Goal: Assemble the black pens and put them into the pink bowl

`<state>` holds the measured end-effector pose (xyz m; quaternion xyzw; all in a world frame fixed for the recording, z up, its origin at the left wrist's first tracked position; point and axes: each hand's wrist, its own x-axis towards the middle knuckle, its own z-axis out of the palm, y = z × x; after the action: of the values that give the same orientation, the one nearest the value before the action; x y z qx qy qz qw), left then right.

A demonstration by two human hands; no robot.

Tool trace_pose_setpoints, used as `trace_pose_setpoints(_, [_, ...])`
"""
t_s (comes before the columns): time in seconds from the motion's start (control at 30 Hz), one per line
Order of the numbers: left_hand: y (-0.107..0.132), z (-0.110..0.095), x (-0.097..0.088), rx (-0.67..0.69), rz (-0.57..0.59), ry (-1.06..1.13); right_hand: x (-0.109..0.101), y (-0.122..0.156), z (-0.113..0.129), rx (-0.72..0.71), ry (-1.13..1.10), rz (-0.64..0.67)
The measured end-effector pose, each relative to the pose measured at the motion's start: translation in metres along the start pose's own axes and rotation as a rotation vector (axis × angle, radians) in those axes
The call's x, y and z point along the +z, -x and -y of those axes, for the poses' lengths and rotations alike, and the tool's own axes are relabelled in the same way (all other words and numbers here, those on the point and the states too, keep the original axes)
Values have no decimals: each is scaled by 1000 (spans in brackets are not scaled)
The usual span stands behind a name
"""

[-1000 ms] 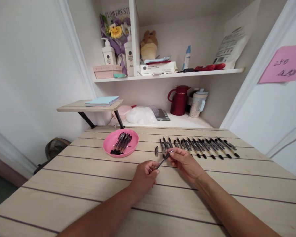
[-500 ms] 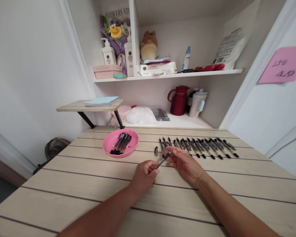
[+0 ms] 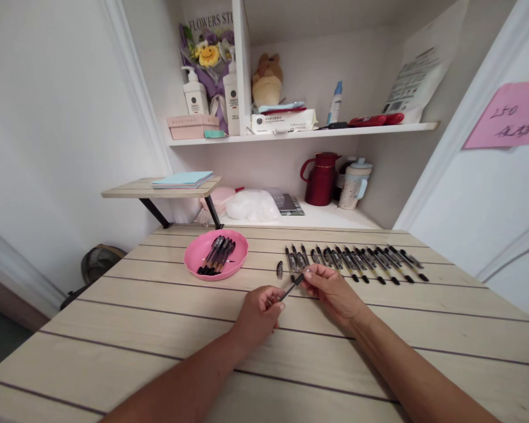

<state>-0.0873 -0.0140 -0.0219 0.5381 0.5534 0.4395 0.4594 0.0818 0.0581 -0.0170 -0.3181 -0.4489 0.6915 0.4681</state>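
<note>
A slim dark pen point(image 3: 292, 287) slants up to the right between my two hands, above the table. Its lower end is in the closed fingers of my left hand point(image 3: 258, 311). My right hand point(image 3: 330, 292) pinches the upper end, hiding the tip. Just beyond them, a loose dark pen cap point(image 3: 279, 269) lies on the wood. Behind and to the right of my right hand runs a row of black pens with caps point(image 3: 357, 261), partly covered by that hand. Several more pens point(image 3: 218, 254) lie in a pink scalloped dish point(image 3: 193, 249) on the left.
The slatted wooden table point(image 3: 167, 329) backs onto white shelving. A small raised stand point(image 3: 134, 188) holds blue paper point(image 3: 183, 180). On the lower shelf are a red jug point(image 3: 321, 182), a pale cup point(image 3: 351, 191) and a white plastic bag point(image 3: 252, 205).
My right fingers, looser around the pen's upper end before, have closed into a pinch on it. My left hand has stayed in place. The view has shifted very slightly.
</note>
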Motion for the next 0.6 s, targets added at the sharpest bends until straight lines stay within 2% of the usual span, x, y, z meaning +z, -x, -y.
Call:
trace_pose_setpoints(0.17, [0,1,0,-3,1,-11,0,1,1,24,-32,36])
trace_pose_setpoints(0.6, [1,-3,0,-18,-22,-5,0,2,1,-23,113,16])
